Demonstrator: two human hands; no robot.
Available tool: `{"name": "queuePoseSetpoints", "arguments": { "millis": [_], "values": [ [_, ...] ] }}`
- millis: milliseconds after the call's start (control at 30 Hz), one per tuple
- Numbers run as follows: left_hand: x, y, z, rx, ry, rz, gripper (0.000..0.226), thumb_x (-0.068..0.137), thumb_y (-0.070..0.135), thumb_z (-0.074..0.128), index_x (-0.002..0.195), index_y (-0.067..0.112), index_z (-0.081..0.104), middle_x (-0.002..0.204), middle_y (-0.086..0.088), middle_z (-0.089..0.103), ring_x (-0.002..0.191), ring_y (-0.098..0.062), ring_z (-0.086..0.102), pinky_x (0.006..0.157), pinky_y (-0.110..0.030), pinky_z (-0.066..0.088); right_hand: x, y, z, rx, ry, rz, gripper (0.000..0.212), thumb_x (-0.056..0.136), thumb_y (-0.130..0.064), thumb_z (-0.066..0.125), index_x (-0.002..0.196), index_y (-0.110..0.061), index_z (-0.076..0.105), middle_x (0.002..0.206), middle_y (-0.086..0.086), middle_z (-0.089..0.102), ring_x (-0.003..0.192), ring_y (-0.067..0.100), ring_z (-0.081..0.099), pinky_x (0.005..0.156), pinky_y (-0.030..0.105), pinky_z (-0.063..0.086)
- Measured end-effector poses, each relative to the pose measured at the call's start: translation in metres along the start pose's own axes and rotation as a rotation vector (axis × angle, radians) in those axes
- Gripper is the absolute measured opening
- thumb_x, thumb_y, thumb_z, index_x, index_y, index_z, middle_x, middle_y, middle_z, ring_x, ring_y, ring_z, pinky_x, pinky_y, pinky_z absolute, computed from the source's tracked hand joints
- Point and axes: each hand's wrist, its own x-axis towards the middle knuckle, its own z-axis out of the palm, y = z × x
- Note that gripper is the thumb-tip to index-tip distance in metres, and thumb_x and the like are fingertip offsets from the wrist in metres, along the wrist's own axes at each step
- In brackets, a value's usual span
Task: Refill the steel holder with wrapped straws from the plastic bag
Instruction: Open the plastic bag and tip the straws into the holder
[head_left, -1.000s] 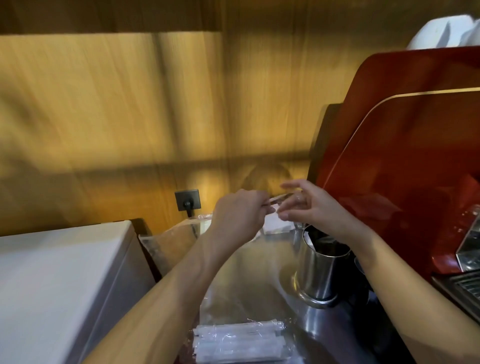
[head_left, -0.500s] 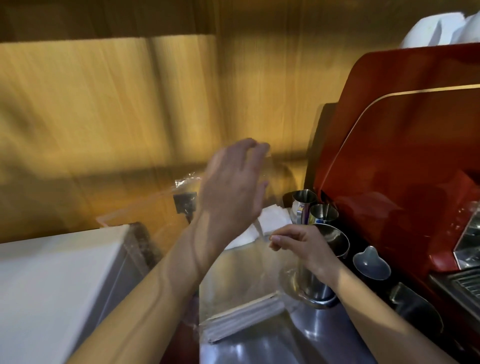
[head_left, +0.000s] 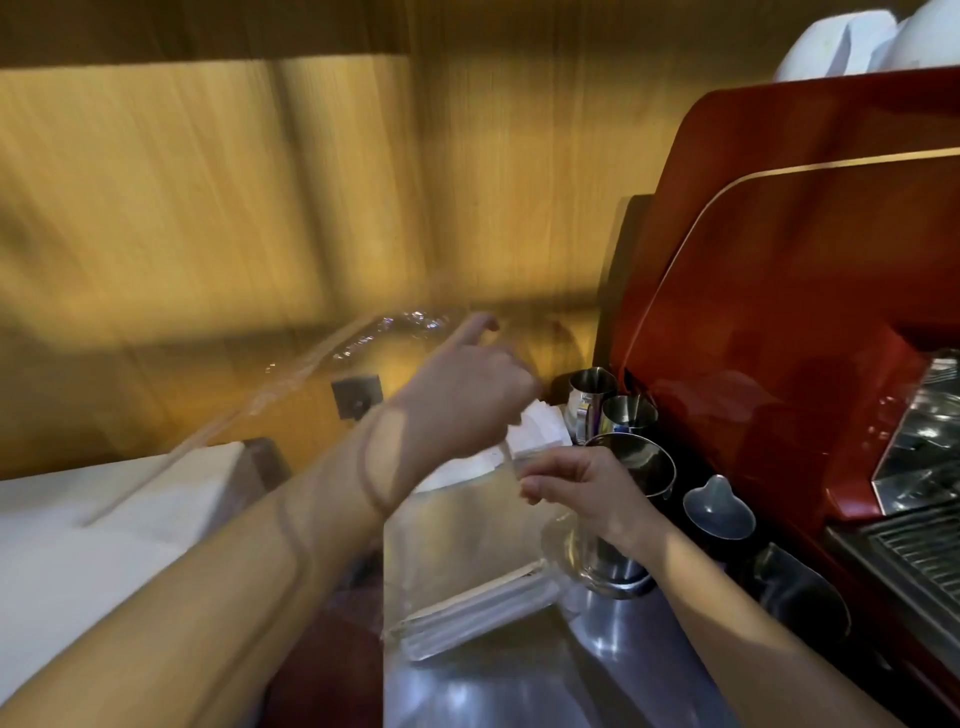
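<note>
Both hands pinch the plastic bag (head_left: 457, 540)'s mouth apart.
Left hand (head_left: 467, 400) raised; right hand (head_left: 582, 486) closed at the steel holder (head_left: 631, 462)'s rim; wrapped straws (head_left: 478, 608) below.

steel holder (head_left: 636, 462): lower body hidden behind right hand (head_left: 582, 486) | plastic bag (head_left: 322, 364): motion-blurred, outline unclear | left hand (head_left: 467, 395): fingertips blurred, grip unclear | white cups (head_left: 872, 39): cut by top edge

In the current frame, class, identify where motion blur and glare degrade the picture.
Head view: the wooden wall is streaked with motion blur; the left hand is smeared; glare sparkles on the plastic bag and steel counter; the right hand looks sharper.
</note>
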Motion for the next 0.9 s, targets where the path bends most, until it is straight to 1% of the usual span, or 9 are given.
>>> {"name": "queuePoseSetpoints", "arguments": {
  "millis": [67,133,267,400,533,633,700,833,900],
  "values": [
    [0.000,-0.016,-0.010,-0.052,0.041,-0.052,0.010,0.084,0.019,0.052,0.080,0.020,0.061,0.085,0.001,0.068,0.091,-0.020,0.060,0.101,-0.037,0.012,-0.004,0.003,-0.004,-0.035,-0.044,0.019,0.011,0.079,0.007,0.062,0.087,0.013,0.064,0.069,0.010,0.061,0.066,0.013,0.059,0.069,0.020,0.049],
    [-0.003,-0.034,-0.019,-0.117,0.029,-0.105,0.012,0.082,0.016,0.055,0.071,0.019,0.057,0.079,0.001,0.069,0.084,-0.020,0.061,0.099,-0.035,0.013,-0.008,0.003,-0.008,-0.053,-0.064,0.034,0.009,0.081,0.006,0.060,0.088,0.009,0.064,0.070,0.006,0.062,0.065,0.004,0.060,0.067,0.013,0.049],
    [-0.009,-0.062,-0.028,-0.140,0.034,-0.180,0.018,0.078,0.007,0.061,0.067,0.021,0.056,0.067,0.011,0.063,0.073,-0.014,0.060,0.095,-0.031,0.015,-0.011,0.006,-0.016,-0.158,-0.051,0.073,0.012,0.082,-0.005,0.064,0.085,-0.016,0.067,0.079,-0.003,0.067,0.075,0.006,0.063,0.071,0.017,0.050],
    [-0.018,-0.081,-0.030,-0.179,0.116,-0.248,0.018,0.079,0.005,0.061,0.069,0.020,0.062,0.054,0.022,0.047,0.067,-0.015,0.057,0.089,-0.028,0.019,-0.013,0.010,-0.021,-0.231,0.023,0.089,0.009,0.081,-0.002,0.064,0.085,-0.009,0.067,0.078,0.000,0.065,0.074,0.006,0.060,0.070,0.014,0.046],
    [-0.027,-0.087,-0.028,-0.230,0.126,-0.297,0.008,0.084,0.015,0.064,0.076,0.017,0.066,0.065,0.012,0.061,0.078,-0.022,0.058,0.091,-0.033,0.025,-0.017,0.014,-0.021,-0.099,0.160,0.141,0.022,0.085,0.005,0.055,0.082,-0.015,0.065,0.081,0.005,0.068,0.077,0.012,0.065,0.073,0.021,0.051],
    [-0.032,-0.089,-0.025,-0.306,0.098,-0.323,0.010,0.085,0.022,0.062,0.078,0.016,0.066,0.075,0.001,0.070,0.080,-0.024,0.060,0.092,-0.036,0.030,-0.019,0.017,-0.025,-0.065,0.244,0.116,0.022,0.086,0.000,0.056,0.082,-0.019,0.067,0.074,-0.001,0.070,0.067,0.002,0.065,0.061,0.012,0.049],
    [-0.038,-0.093,-0.020,-0.365,0.085,-0.333,0.010,0.085,0.021,0.063,0.078,0.014,0.067,0.073,0.003,0.069,0.080,-0.023,0.063,0.088,-0.033,0.035,-0.020,0.018,-0.029,-0.030,0.316,0.090,0.019,0.085,0.000,0.058,0.081,-0.016,0.069,0.065,-0.006,0.071,0.062,0.001,0.065,0.055,0.010,0.046],
    [-0.050,-0.094,0.000,-0.417,0.020,-0.366,0.008,0.084,0.014,0.065,0.076,0.014,0.066,0.059,0.022,0.054,0.063,-0.006,0.055,0.074,-0.026,0.030,-0.023,0.010,-0.040,0.004,0.408,-0.003,0.028,0.083,-0.003,0.061,0.069,-0.025,0.070,0.062,-0.007,0.072,0.059,0.005,0.064,0.057,0.012,0.048],
    [-0.057,-0.092,0.013,-0.448,-0.001,-0.380,0.010,0.082,0.012,0.067,0.073,0.016,0.064,0.055,0.024,0.049,0.058,0.003,0.048,0.060,-0.024,0.032,-0.024,0.004,-0.045,-0.017,0.388,-0.053,0.029,0.084,-0.003,0.060,0.068,-0.025,0.070,0.063,-0.008,0.072,0.060,0.003,0.063,0.059,0.010,0.047]
  ]
}}
